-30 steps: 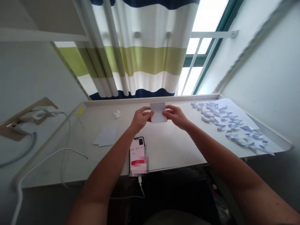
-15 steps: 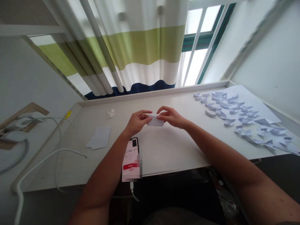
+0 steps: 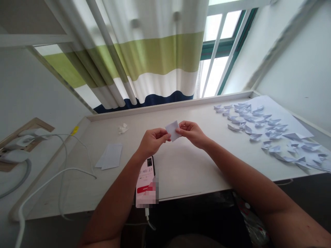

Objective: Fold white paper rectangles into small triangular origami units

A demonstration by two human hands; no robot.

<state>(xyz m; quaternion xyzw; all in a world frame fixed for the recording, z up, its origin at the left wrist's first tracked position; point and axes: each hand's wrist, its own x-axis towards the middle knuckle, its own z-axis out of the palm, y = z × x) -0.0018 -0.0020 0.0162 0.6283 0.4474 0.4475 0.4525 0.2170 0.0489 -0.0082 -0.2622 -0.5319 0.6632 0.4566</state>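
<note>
A small folded piece of white paper [image 3: 172, 131] is held up over the middle of the table, tilted, between my two hands. My left hand [image 3: 154, 139] pinches its lower left corner with thumb and fingers. On the other side my right hand [image 3: 190, 132] grips its right edge, the thumb lying on the near face. Many folded paper boats [image 3: 248, 117] lie spread over the right side of the table. Two flat slips of white paper [image 3: 111, 156] rest to the left of my left arm.
A phone [image 3: 146, 182] showing a timer lies at the table's front edge beside my left forearm, with a white charging cable [image 3: 148, 215] plugged in. Crumpled tissue [image 3: 123, 128] sits farther back. Cables run from a power socket [image 3: 23, 141] at left. A large white sheet [image 3: 284, 119] lies under some boats.
The folded paper has turned from lying level to standing on a slant, one corner up. My left fingers have shifted to its lower left corner, my right to its right edge.
</note>
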